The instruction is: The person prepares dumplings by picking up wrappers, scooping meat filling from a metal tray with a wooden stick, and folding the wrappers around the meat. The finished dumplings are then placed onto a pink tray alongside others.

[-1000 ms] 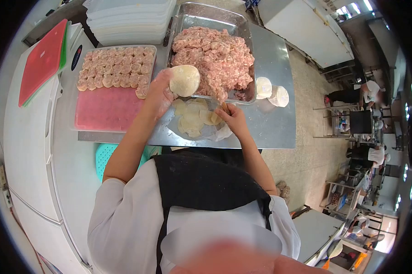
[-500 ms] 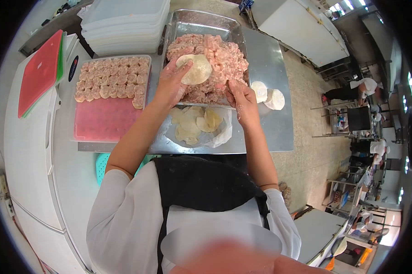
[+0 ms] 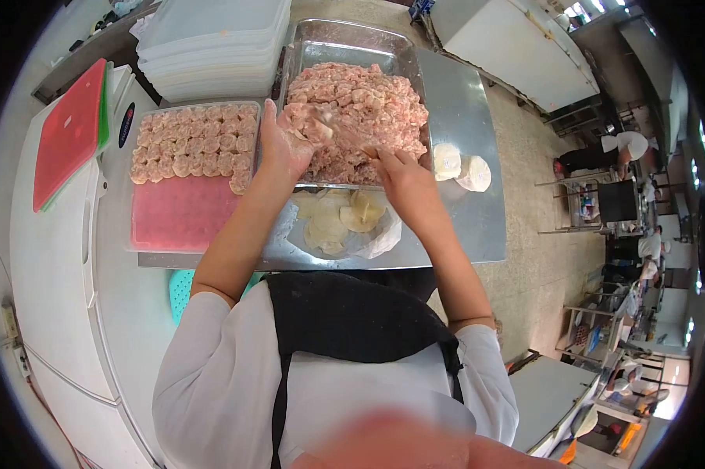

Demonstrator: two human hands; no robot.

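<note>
My left hand (image 3: 286,148) is cupped at the left side of a metal tray (image 3: 356,35), its thumb pointing up. A pale, round dumpling wrapper (image 3: 318,129), smeared by motion, sits at its fingers against the meat. Pinkish minced meat filling (image 3: 360,90) is heaped in the tray. At the tray's near right corner, my right hand (image 3: 403,180) is closed, fingers pointing into the filling; what it grips is hidden. Below the tray, loose wrappers (image 3: 325,234) lie in an open plastic bag (image 3: 382,238). Two stacks of round wrappers (image 3: 472,173) stand on the table to the right.
On the left, a clear plastic box (image 3: 184,223) holds rows of filled dumplings (image 3: 196,141) over a pink base. Behind it rise stacked plastic boxes (image 3: 212,59). Red and green boards (image 3: 69,133) lie on a white freezer (image 3: 48,258). People (image 3: 622,148) work at the far right.
My left hand has turned, so the wrapper no longer faces up flat and round. My right hand has shifted left, further over the filling. The view has tilted slightly.
</note>
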